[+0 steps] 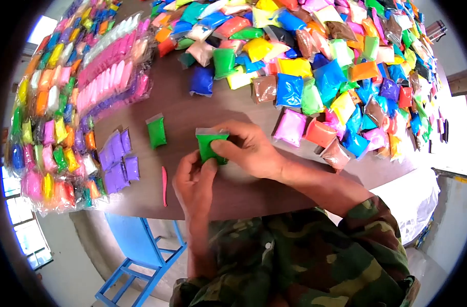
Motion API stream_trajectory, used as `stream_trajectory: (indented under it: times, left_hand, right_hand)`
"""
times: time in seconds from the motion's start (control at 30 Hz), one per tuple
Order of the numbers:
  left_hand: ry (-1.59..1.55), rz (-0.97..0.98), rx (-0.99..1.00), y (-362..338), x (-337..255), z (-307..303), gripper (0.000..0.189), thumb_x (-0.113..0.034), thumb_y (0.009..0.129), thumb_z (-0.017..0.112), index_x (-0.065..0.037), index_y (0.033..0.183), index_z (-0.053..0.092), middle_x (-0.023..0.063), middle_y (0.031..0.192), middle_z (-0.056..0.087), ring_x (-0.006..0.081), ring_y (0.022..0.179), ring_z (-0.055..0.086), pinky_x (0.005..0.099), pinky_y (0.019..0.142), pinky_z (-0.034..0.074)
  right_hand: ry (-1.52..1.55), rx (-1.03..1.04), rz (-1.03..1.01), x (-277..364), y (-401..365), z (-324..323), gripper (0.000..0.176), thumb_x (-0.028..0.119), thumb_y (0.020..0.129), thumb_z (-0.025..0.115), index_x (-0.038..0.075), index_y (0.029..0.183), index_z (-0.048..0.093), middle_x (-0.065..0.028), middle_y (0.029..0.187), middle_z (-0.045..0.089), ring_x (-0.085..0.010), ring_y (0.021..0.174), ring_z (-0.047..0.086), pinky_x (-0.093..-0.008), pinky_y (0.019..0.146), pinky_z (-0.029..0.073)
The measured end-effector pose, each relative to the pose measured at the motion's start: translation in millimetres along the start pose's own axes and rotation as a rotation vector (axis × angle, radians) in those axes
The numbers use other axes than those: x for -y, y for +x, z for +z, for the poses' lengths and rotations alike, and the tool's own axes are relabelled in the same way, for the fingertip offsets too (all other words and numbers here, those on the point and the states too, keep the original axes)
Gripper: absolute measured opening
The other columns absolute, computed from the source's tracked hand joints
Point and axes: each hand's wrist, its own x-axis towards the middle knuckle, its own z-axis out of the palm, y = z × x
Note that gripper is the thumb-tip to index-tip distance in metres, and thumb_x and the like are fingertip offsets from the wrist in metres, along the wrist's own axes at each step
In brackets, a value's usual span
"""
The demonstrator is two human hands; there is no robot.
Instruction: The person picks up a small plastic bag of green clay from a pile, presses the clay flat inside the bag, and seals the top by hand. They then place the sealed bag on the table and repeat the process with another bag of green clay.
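Note:
A small green clay packet (207, 147) with a clear top edge is held up between my two hands over the table. My left hand (194, 179) pinches its lower edge with thumb and fingers. My right hand (251, 151) grips its right side, thumb across the front. A second green packet (156, 131) lies on the table to the left. Below that packet rests a thin pink modelling tool (165, 187). Several purple packets (118, 159) lie together farther left.
A large heap of mixed-colour packets (315, 77) covers the table's back and right. Bundled packets in clear wrap (108, 77) line the left side. A blue chair (136, 240) stands below the table's front edge, and a white plastic-covered thing (412, 204) sits at right.

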Motion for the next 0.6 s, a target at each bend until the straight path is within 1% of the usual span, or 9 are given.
stream_trajectory:
  times: [0.07, 0.1, 0.2, 0.23, 0.3, 0.33, 0.4, 0.47, 0.6]
  left_hand:
    - [-0.065, -0.011, 0.043, -1, 6, -4, 0.027, -0.006, 0.095, 0.072, 0.006, 0.118, 0.064, 0.0031, 0.099, 0.068, 0.0073, 0.087, 0.059, 0.0229, 0.078, 0.05]
    - [-0.032, 0.019, 0.04, -1, 7, -3, 0.025, -0.008, 0.096, 0.073, 0.005, 0.116, 0.064, 0.0022, 0.098, 0.067, 0.006, 0.085, 0.058, 0.021, 0.076, 0.048]
    - [0.047, 0.033, 0.031, -1, 7, -5, 0.024, -0.008, 0.096, 0.072, 0.005, 0.114, 0.064, 0.0019, 0.097, 0.067, 0.0062, 0.084, 0.058, 0.0209, 0.075, 0.048]
    - [0.049, 0.035, 0.026, -1, 5, -3, 0.024, -0.008, 0.096, 0.072, 0.005, 0.114, 0.064, 0.0019, 0.097, 0.067, 0.0062, 0.084, 0.058, 0.0209, 0.075, 0.048]
    - [-0.074, -0.006, 0.062, -2, -5, 1, 0.021, -0.008, 0.096, 0.071, 0.003, 0.111, 0.064, 0.0007, 0.093, 0.065, 0.0046, 0.081, 0.056, 0.0196, 0.071, 0.046]
    - [-0.072, -0.007, 0.058, -1, -9, 5, 0.021, -0.008, 0.096, 0.071, 0.003, 0.111, 0.064, 0.0007, 0.093, 0.065, 0.0046, 0.081, 0.056, 0.0196, 0.071, 0.046]
    - [-0.07, 0.003, -0.042, 1, -15, 10, 0.016, -0.007, 0.096, 0.07, 0.002, 0.108, 0.064, -0.0007, 0.089, 0.064, 0.0027, 0.076, 0.054, 0.0184, 0.066, 0.043]
    - [-0.048, 0.02, -0.027, 1, -4, 3, 0.014, -0.006, 0.097, 0.069, 0.002, 0.107, 0.064, -0.001, 0.088, 0.064, 0.0021, 0.076, 0.053, 0.018, 0.065, 0.042]
    - [-0.05, 0.08, -0.023, 2, 11, -1, 0.013, -0.006, 0.097, 0.069, 0.002, 0.106, 0.065, -0.0013, 0.088, 0.064, 0.0014, 0.074, 0.053, 0.0173, 0.064, 0.042]
  right_hand:
    - [0.041, 0.019, 0.03, 6, 0, -1, 0.023, 0.006, 0.1, 0.065, 0.0, 0.122, 0.067, -0.0005, 0.096, 0.069, -0.004, 0.086, 0.061, -0.0238, 0.073, 0.051]
    - [0.003, 0.025, 0.023, 9, 2, -2, 0.023, 0.005, 0.1, 0.064, 0.001, 0.122, 0.068, -0.0005, 0.097, 0.07, -0.0039, 0.086, 0.061, -0.0237, 0.073, 0.051]
    - [-0.035, 0.028, -0.004, 9, 3, -1, 0.022, 0.005, 0.1, 0.064, 0.001, 0.121, 0.07, -0.0005, 0.097, 0.071, -0.0037, 0.086, 0.061, -0.0232, 0.074, 0.052]
    - [-0.058, 0.028, 0.035, 10, 3, -2, 0.022, 0.005, 0.1, 0.065, 0.001, 0.121, 0.07, -0.0008, 0.097, 0.071, -0.0042, 0.087, 0.061, -0.0234, 0.075, 0.052]
    - [-0.078, 0.03, 0.075, 11, 2, -3, 0.022, 0.005, 0.099, 0.065, 0.001, 0.12, 0.071, -0.0011, 0.097, 0.072, -0.0047, 0.088, 0.062, -0.0236, 0.076, 0.052]
    - [-0.092, 0.04, 0.083, 11, 2, -2, 0.021, 0.005, 0.099, 0.066, 0.001, 0.119, 0.071, -0.0012, 0.096, 0.071, -0.0052, 0.088, 0.062, -0.0239, 0.076, 0.052]
    - [-0.103, 0.053, 0.091, 10, 2, -1, 0.021, 0.004, 0.099, 0.066, 0.001, 0.119, 0.071, -0.0014, 0.096, 0.071, -0.0057, 0.088, 0.062, -0.0242, 0.076, 0.052]
    - [-0.117, 0.056, 0.055, 6, 3, 0, 0.02, 0.004, 0.099, 0.067, 0.001, 0.118, 0.071, -0.0016, 0.093, 0.071, -0.0064, 0.086, 0.063, -0.0244, 0.074, 0.053]
    - [-0.105, 0.098, 0.036, 7, 3, -2, 0.021, 0.006, 0.098, 0.068, 0.001, 0.118, 0.071, -0.0014, 0.094, 0.07, -0.0064, 0.086, 0.063, -0.0248, 0.074, 0.053]
